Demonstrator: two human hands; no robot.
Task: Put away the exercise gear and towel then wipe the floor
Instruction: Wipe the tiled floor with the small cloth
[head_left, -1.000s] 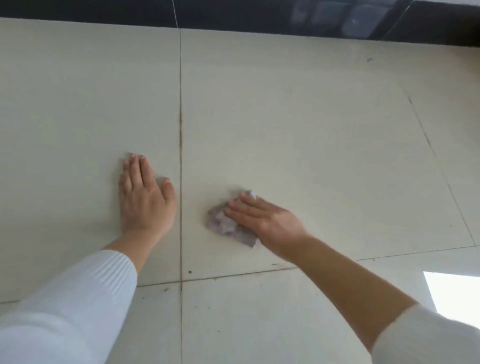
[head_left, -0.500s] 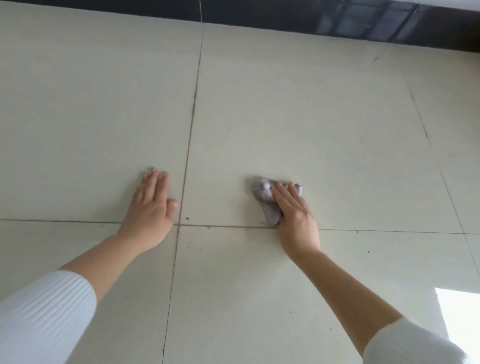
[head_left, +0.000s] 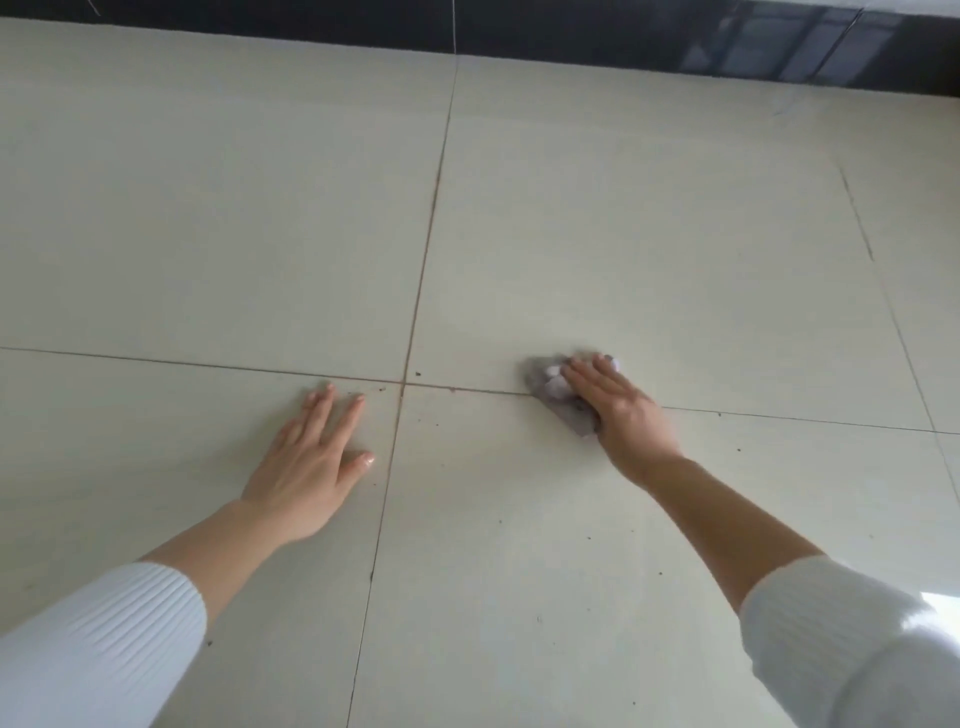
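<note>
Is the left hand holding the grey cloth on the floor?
No, the left hand lies flat on the bare floor, while the cloth is pressed under the right hand.

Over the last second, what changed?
The right hand slid the cloth rightward, away from the vertical tile joint, its fingers turning from leftward to forward. The left hand shifted back across the horizontal joint, toward the person. Unchanged: left hand flat on the floor, right hand pressing the cloth.
</note>
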